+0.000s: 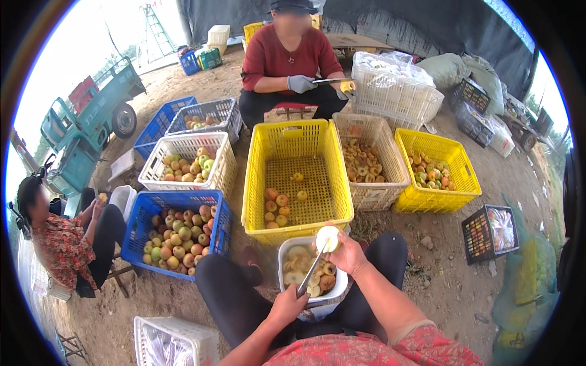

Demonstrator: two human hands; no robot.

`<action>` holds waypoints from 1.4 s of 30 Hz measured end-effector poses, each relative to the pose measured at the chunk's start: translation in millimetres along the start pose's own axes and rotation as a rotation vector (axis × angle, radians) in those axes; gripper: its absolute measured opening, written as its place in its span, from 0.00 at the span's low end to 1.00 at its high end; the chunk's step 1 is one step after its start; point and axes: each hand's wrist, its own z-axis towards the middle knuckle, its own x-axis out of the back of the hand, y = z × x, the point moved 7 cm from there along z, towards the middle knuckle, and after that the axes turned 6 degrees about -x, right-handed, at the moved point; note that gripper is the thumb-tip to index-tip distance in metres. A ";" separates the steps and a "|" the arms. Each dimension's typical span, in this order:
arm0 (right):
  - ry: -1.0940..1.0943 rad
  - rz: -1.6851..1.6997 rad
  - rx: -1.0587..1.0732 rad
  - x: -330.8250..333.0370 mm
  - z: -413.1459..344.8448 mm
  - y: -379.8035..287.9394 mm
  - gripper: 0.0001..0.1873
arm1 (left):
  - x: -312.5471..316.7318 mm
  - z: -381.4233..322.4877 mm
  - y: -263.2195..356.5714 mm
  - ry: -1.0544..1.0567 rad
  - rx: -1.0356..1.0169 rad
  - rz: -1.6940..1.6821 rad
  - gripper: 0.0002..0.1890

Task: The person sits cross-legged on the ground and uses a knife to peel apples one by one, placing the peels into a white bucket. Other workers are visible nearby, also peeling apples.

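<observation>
My left hand (287, 304) grips the dark handle of a knife (310, 274), its blade pointing up and away from me. In my right hand (350, 255) is a cut apple (328, 239), its pale flesh facing me. The blade's tip touches the middle of that cut face. Below both hands, between my knees, stands a white plastic tub (282, 281) holding apple slices and browned apple pieces (297, 265). Just beyond the tub is a large yellow plastic crate (300, 231) with several whole apples (277, 208) on its slatted bottom.
A blue crate (176, 271) and a white crate (187, 137) of apples stand left. Right are a beige crate (377, 194) of cut apples and a yellow crate (435, 201). A co-worker (290, 55) opposite holds a knife and fruit; another person (59, 242) sits left.
</observation>
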 end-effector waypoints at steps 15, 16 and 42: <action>0.096 0.170 0.022 51.5 9.2 2.5 0.26 | -15.3 10.7 -2.9 -0.022 0.020 0.115 0.18; 0.010 0.189 0.013 45.8 14.7 5.0 0.26 | -10.9 10.9 -5.0 0.011 0.025 0.140 0.18; -0.016 0.052 -0.145 8.2 -0.6 36.7 0.28 | 14.9 33.5 3.4 0.362 -0.109 0.044 0.14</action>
